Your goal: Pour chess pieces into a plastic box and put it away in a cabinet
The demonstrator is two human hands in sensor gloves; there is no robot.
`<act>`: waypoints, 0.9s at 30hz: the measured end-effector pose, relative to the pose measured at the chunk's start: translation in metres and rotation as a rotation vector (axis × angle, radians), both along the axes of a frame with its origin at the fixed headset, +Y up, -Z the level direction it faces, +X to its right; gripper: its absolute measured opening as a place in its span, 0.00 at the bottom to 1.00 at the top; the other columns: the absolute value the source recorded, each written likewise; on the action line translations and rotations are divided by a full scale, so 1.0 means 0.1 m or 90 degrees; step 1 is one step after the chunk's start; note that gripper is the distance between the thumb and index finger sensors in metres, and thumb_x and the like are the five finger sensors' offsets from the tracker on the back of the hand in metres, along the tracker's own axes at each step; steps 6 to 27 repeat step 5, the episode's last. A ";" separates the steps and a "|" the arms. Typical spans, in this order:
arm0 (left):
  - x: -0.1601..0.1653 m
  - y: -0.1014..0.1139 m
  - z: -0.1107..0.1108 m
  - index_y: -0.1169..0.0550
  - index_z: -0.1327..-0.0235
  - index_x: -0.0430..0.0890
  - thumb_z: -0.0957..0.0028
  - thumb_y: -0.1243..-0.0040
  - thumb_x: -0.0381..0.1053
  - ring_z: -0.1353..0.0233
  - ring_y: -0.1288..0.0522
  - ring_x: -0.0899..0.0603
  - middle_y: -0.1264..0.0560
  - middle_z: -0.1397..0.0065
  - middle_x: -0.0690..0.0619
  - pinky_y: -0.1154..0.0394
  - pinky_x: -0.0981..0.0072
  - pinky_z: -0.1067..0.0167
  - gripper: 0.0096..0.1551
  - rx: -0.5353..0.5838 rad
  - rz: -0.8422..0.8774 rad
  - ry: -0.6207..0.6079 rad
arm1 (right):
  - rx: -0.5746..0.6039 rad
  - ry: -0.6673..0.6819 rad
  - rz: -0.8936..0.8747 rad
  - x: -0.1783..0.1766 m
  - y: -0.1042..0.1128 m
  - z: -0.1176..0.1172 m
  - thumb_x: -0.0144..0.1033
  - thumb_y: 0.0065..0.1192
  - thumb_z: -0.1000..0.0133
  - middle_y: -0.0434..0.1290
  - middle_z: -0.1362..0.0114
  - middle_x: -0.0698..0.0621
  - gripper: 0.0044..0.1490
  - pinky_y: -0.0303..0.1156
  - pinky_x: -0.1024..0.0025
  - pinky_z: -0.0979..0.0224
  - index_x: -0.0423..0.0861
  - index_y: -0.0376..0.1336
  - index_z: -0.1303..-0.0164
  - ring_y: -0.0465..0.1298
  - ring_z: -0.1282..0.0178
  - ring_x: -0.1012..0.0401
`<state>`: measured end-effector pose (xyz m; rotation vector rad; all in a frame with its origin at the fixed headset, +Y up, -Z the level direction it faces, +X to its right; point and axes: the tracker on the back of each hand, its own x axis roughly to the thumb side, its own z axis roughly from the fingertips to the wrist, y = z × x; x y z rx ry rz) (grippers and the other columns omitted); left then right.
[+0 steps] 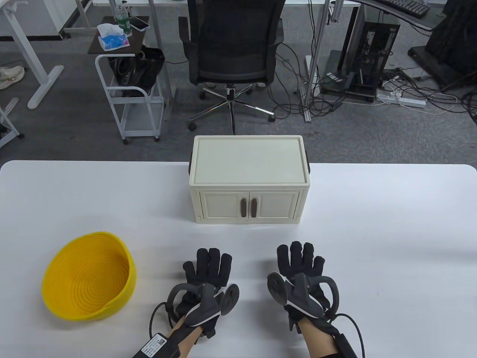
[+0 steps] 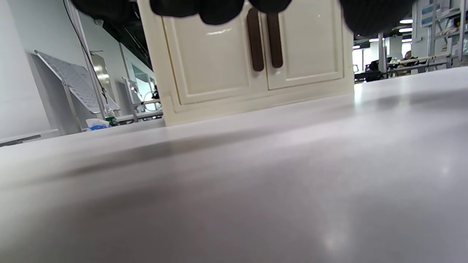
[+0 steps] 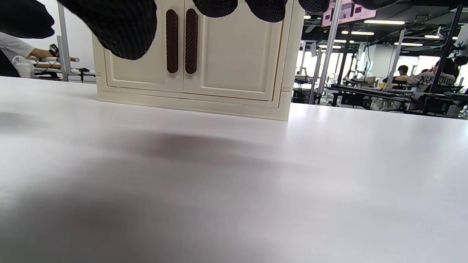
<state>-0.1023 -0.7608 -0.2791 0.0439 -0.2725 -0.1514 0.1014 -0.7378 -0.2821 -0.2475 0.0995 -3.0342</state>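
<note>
A cream cabinet (image 1: 249, 179) stands at the middle of the white table, both doors closed, with two brown handles (image 1: 248, 207) side by side. It also shows in the left wrist view (image 2: 252, 58) and the right wrist view (image 3: 193, 58). A yellow ribbed basket (image 1: 89, 276) sits at the front left; its inside looks empty. My left hand (image 1: 208, 266) and right hand (image 1: 300, 257) lie spread, palms down, on the table in front of the cabinet, holding nothing. No chess pieces or plastic box are in view.
The table's far edge (image 1: 111, 162) runs just behind the cabinet's front half. Beyond it stand an office chair (image 1: 233, 48) and a white trolley (image 1: 130, 93) on the floor.
</note>
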 end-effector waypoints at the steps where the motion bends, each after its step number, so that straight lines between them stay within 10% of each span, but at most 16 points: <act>1: -0.01 0.00 -0.01 0.53 0.17 0.47 0.39 0.55 0.66 0.14 0.55 0.26 0.55 0.11 0.37 0.48 0.21 0.27 0.46 -0.001 0.002 0.002 | -0.002 0.003 0.000 -0.01 -0.01 0.00 0.56 0.55 0.36 0.47 0.16 0.26 0.53 0.57 0.26 0.25 0.36 0.41 0.14 0.48 0.21 0.26; 27: -0.07 -0.03 -0.05 0.53 0.17 0.47 0.39 0.55 0.66 0.14 0.55 0.26 0.55 0.11 0.37 0.47 0.21 0.27 0.46 -0.018 0.024 0.022 | -0.008 0.015 0.010 -0.08 -0.04 0.01 0.56 0.55 0.36 0.47 0.16 0.26 0.53 0.56 0.26 0.25 0.36 0.41 0.14 0.48 0.21 0.26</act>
